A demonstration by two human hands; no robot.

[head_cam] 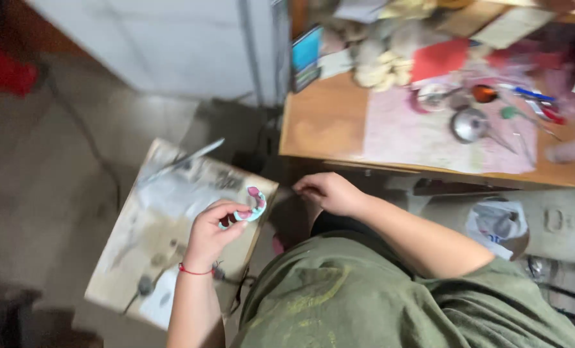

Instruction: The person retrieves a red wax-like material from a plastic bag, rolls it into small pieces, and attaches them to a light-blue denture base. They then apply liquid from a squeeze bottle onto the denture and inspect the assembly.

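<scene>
Motion blur smears the clutter on the wooden table (326, 122), so the small tools there can't be told apart. The right hand (329, 192) curls its fingertips out of sight. The picture's edge cuts the red thing (4, 71) at far left.

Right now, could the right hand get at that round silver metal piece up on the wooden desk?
Probably yes. The right hand sits just below the desk's front edge, seemingly pinching something thin, and the round silver piece lies uncovered on the pink sheet. Small tools lie close beside it, so the reach might brush them.
</scene>
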